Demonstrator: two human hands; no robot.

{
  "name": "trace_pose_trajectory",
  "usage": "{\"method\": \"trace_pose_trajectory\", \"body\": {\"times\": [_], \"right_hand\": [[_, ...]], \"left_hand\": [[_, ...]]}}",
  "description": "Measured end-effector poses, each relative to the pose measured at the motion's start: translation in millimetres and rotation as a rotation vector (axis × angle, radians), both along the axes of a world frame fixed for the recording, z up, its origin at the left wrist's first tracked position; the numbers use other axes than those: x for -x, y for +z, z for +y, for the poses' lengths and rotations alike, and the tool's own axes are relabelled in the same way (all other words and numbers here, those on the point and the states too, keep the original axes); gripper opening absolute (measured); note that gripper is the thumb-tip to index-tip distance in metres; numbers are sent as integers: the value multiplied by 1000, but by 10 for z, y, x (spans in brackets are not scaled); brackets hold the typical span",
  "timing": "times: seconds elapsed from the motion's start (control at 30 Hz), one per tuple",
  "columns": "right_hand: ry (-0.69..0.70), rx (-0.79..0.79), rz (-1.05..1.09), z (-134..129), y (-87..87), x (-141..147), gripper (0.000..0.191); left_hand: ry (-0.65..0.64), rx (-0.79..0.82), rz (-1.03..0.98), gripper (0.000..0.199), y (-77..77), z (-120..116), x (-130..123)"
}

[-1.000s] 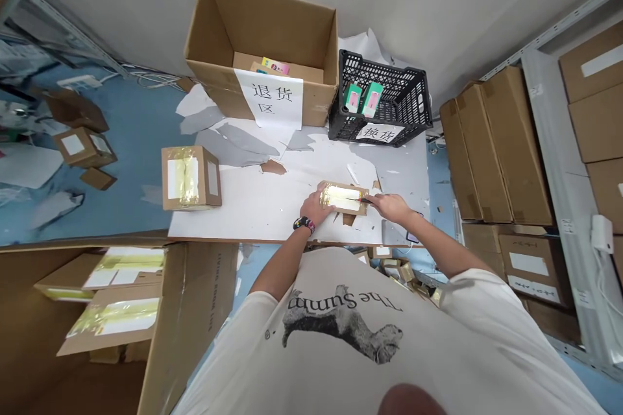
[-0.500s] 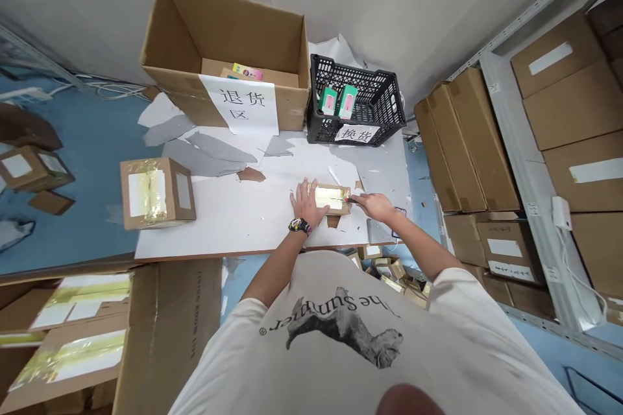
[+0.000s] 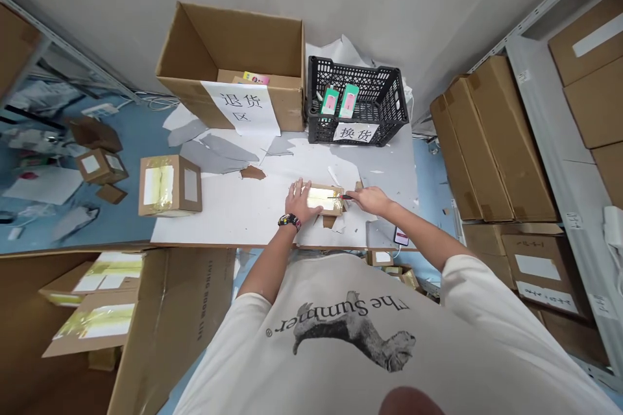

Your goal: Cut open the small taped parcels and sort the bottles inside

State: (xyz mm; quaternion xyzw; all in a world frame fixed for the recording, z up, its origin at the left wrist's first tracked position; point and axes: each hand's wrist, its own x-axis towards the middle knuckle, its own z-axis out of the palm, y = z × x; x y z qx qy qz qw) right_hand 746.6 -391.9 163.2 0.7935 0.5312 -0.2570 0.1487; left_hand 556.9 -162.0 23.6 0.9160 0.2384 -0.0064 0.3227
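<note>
Nearest me, low on the left, a big brown cardboard carton holds taped brown parcels. Up on the white-covered table, close to its front edge, lies the small brown taped box with a white label. My left hand is spread over its left end, fingers partly open, pressing it; my right hand is closed around a slim dark cutter, its tip at the box's label. Beyond, the open brown carton with a white paper sign stands beside the black plastic crate.
</note>
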Motion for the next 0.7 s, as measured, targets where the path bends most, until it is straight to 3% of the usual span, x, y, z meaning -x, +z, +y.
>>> {"method": "trace_pose_trajectory", "body": {"times": [0.13,0.3,0.4,0.7], "right_hand": [[20,-8,31,189,-26,40,49],[8,10,48,204,-65,92,49],[-4,13,68,134,-75,122,49],[-72,30,37,165,-86,190,48]], "left_hand": [[2,-33,-4,113,78,-29,48],[-16,-112,-39,59,141,-126,194],[-40,-139,-44,40,136,-143,243],[-249,-161,-15,58,132,-10,311]]}}
